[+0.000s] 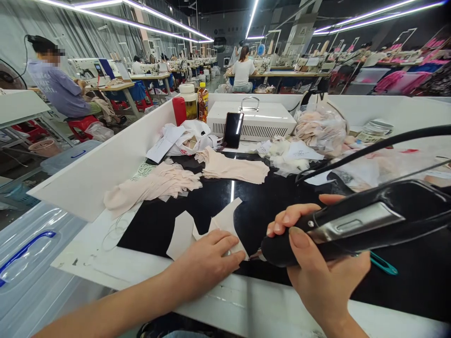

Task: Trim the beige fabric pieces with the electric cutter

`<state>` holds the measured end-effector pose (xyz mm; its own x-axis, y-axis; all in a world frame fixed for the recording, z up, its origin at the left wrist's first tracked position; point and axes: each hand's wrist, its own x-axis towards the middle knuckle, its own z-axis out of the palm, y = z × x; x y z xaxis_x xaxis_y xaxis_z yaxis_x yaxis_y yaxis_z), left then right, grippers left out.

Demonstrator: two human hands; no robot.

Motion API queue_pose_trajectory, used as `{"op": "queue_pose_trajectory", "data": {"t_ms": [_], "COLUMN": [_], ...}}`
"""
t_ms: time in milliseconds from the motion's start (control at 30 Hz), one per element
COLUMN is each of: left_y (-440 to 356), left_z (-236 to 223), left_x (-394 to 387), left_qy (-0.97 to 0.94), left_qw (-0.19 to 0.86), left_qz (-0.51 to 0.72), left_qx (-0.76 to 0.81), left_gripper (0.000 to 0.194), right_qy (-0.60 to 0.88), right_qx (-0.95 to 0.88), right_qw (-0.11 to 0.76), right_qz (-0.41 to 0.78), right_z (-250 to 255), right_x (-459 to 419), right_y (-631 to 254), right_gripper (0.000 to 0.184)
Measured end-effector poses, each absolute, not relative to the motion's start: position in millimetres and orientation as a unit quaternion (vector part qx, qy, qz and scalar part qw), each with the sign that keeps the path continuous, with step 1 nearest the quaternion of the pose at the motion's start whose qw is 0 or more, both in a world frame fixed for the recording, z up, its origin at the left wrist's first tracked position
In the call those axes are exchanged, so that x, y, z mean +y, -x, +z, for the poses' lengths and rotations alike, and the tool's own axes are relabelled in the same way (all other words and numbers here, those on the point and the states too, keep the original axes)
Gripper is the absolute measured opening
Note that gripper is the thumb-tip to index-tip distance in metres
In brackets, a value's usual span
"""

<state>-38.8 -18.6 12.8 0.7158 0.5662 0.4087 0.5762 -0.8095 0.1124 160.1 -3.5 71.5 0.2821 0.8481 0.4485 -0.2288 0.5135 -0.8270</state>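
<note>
My left hand [207,258] lies flat, fingers stretched out, pressing a pale fabric piece [225,220] onto the black work mat [275,206]. My right hand [317,267] is wrapped round the black handle of a corded hand tool [359,225], whose tip points at the fabric's edge just right of my left fingers. The tool's black cable [373,148] arcs away to the right. Two stacks of pale pink cut pieces [155,185] [234,169] lie farther back on the mat.
A white control box [253,119] with a phone [233,129] leaning on it stands at the back, beside bottles [202,101] and a bag of pieces [319,129]. White walls ring the table. A clear lidded bin [28,263] sits at left. Other people sew at tables beyond.
</note>
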Motion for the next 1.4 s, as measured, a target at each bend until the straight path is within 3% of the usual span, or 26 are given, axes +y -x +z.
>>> {"op": "queue_pose_trajectory", "data": {"t_ms": [1300,1400], "left_y": [32,29], "left_z": [8,7], "left_x": [-38,-50], "left_qy": [0.910,0.911], "left_qw": [0.015,0.028], "left_qz": [-0.202,-0.185], "left_qx": [-0.361,-0.366], "left_gripper": [0.021,0.039], "right_qy": [0.365,0.357], "right_qx": [-0.446,-0.461], "right_qw": [0.738,0.730], "right_qz": [0.351,0.357], "right_z": [74,75], "right_x": [20,15], "right_y": [-140,-145], "right_gripper": [0.051,0.047]}}
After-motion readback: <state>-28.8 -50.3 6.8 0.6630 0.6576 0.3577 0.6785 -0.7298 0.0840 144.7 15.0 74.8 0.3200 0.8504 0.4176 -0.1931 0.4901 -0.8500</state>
